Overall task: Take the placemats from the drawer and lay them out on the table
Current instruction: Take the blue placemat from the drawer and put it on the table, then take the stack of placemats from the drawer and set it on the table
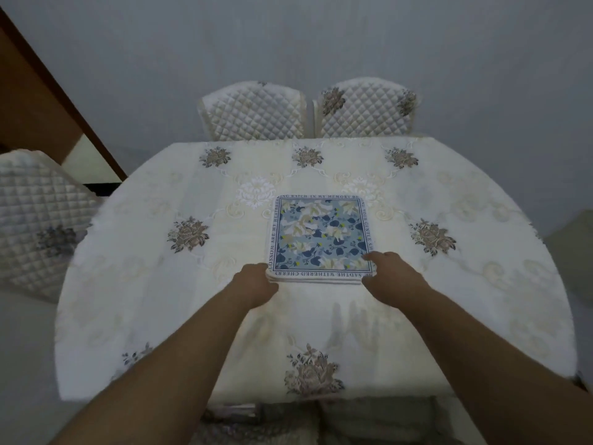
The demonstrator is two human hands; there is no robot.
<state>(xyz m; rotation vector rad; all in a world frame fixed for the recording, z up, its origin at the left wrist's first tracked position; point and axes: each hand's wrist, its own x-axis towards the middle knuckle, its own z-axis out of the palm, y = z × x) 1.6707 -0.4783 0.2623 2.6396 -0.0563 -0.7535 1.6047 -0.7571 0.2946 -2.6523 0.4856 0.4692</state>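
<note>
A stack of square placemats (319, 234) lies in the middle of the table (154, 284). The top mat has a blue floral print with a border of dark lettering, and white mat edges show under it at the near side. My left hand (256, 282) grips the stack's near left corner, fingers curled under the edge. At the near right corner is my right hand (390, 271), thumb resting on top of the mat. The drawer is out of view.
The table wears a cream cloth with embroidered flowers. Two quilted chairs (253, 112) (365, 109) stand at the far side against a pale wall. A third quilted chair (35, 216) is at the left, beside a brown wooden frame (48, 91).
</note>
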